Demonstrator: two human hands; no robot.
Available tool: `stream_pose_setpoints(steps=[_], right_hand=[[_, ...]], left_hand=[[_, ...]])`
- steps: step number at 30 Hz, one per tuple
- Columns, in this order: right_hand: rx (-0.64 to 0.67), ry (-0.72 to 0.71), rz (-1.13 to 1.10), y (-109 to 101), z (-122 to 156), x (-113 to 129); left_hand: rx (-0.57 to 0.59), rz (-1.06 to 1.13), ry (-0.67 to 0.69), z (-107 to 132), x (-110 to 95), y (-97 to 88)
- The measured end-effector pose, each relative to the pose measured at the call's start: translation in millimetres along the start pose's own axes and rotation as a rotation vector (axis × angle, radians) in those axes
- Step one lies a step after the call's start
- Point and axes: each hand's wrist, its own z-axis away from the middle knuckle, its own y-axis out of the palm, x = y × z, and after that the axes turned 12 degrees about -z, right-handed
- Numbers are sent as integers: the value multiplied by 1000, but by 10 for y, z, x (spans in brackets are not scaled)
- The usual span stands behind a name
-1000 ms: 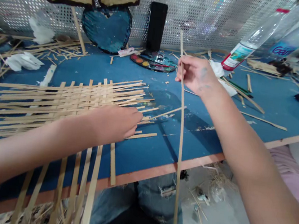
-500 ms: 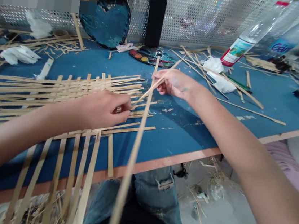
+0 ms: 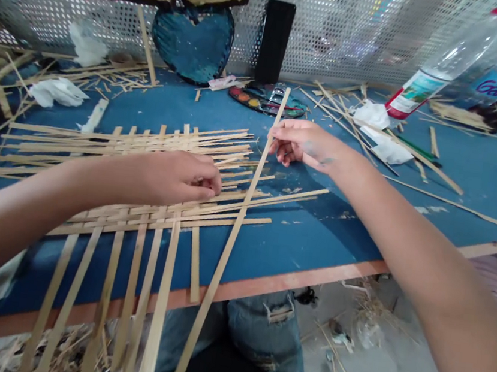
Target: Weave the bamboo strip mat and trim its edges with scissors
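A partly woven mat of bamboo strips (image 3: 113,213) lies on the blue table, with loose strip ends fanning right and hanging over the front edge. My left hand (image 3: 186,177) rests over the mat's right part, fingers curled and thumb near the index finger. What its fingertips hold, if anything, is hidden. My right hand (image 3: 301,143) pinches a long bamboo strip (image 3: 235,228) near its upper end. That strip slants down past the table edge toward my lap, in front of the mat's right ends. A thinner strip (image 3: 295,194) juts from the mat to the right.
At the back, a paint palette (image 3: 245,96), a black phone (image 3: 275,41) and a blue heart-shaped piece (image 3: 192,43) stand by a perforated metal screen. Loose strips, crumpled tissue (image 3: 387,144) and a plastic bottle (image 3: 423,90) lie or stand at right. Scraps cover the floor.
The thin strip that spanned both hands has dropped onto the mat's right side. My right hand keeps the long strip, now gripped nearer its top end. The view has shifted left.
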Motion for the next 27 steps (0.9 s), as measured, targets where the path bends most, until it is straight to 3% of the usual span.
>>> stream_pose_setpoints(steps=[7,17,27], right_hand=[[-5,35,-4,-16,-9,-7],[5,18,-2,-9,27,14],[20,-15,8,42,81,26]], left_hand=[[118,-20,-24,-161,-113,-66],[-4,-79,-67,-148,-140,32],[-27,-72,-105,-135,-136,34]])
